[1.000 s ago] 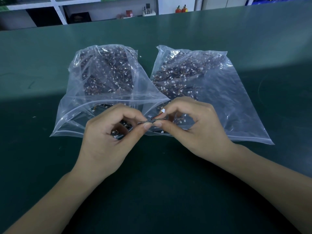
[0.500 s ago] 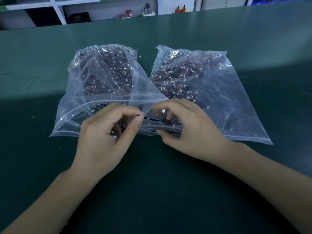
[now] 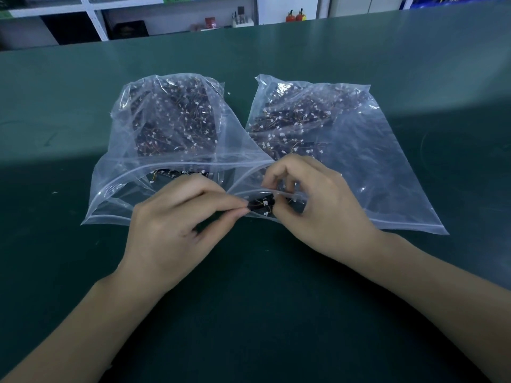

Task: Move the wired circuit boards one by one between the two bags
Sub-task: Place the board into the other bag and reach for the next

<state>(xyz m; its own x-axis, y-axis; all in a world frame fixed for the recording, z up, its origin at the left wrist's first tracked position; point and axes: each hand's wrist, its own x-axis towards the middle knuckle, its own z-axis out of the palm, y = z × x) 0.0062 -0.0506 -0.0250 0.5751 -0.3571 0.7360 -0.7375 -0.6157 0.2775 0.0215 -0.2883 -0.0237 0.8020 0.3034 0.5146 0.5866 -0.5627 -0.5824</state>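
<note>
Two clear plastic bags lie side by side on the green table, mouths toward me. Both the left bag [image 3: 166, 125] and the right bag [image 3: 367, 150] hold several small dark circuit boards with thin wires and white connectors. A dark wired circuit board [image 3: 261, 204] sits at the mouth of the right bag, between my two hands. My left hand [image 3: 182, 225] pinches its left end with thumb and forefinger. My right hand [image 3: 318, 205] has its fingers curled over the right bag's opening and pinches the board's right end.
The green table [image 3: 249, 313] stretches all around the bags. Behind its far edge stand white shelves [image 3: 177, 15] with small items, two red-orange bottles [image 3: 295, 16] among them.
Both hands have shifted right, from the gap between the bags to the right bag's mouth. The board has moved with them, and my right hand's fingers now curl over that bag's opening.
</note>
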